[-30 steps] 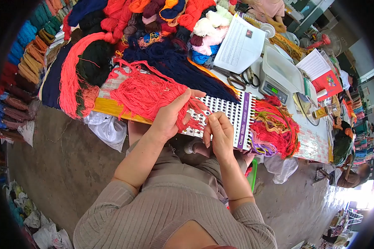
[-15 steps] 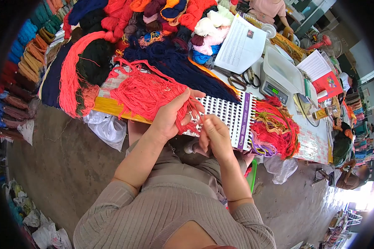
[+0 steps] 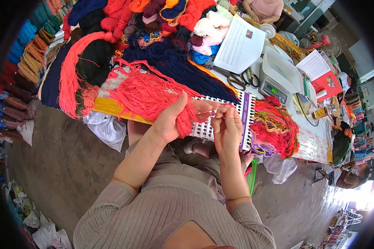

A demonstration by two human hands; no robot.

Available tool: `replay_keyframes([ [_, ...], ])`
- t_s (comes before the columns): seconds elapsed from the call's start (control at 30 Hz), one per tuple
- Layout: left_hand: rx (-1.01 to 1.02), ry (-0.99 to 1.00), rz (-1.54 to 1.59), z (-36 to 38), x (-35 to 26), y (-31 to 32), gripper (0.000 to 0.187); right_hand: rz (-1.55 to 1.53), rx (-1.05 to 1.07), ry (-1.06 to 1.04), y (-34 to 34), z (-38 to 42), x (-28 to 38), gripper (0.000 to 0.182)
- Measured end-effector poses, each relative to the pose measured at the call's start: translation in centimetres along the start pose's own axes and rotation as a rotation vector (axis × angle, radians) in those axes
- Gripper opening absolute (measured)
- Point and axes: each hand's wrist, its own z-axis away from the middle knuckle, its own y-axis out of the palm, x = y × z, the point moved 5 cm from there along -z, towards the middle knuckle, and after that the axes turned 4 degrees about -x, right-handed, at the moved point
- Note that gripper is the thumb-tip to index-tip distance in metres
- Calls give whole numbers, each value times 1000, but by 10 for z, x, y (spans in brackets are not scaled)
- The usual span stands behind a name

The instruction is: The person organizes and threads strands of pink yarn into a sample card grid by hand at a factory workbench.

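Observation:
Coral-red yarn [image 3: 147, 93] lies in a loose heap at the table's front. A bundle of it runs through my left hand [image 3: 168, 122], between the raised thumb and the outstretched fingers. To the right, my right hand [image 3: 228, 130] is closed in a pinch on a thin coral strand [image 3: 205, 112], which stretches across from the left fingers. Beneath both hands lies a white card with rows of black holes [image 3: 226, 110] and a purple strip [image 3: 245, 118]. Mixed red, green and yellow threads [image 3: 276, 128] hang from its right edge.
Dark blue yarn [image 3: 174, 68] lies behind the coral heap. Scissors [image 3: 237, 81], a printed sheet [image 3: 241, 45] and a digital scale [image 3: 274, 91] bearing a clear tub [image 3: 282, 68] are at the right. Another person [image 3: 265, 10] sits across the table.
My right hand has moved right and slightly up, away from my left hand, with the strand drawn out between them. The left fingers have straightened. The person opposite has brought their hands inward.

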Motion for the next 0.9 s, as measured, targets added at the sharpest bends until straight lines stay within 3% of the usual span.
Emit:
replay_keyframes([
  [0.1,118,-39,-126,3,1,5,51,497,14,-12,22,9,1,16],
  [0.17,28,-25,-259,5,2,8,45,663,84,-155,30,12,-6,9],
  [0.27,-28,-15,-362,5,7,4,43,593,96,-69,30,13,-12,10],
  [0.77,6,-143,75,3,5,4,43,301,112,23,29,17,-5,18],
  [0.9,-220,-81,31,3,2,-2,40,193,84,86,28,17,-5,19],
])
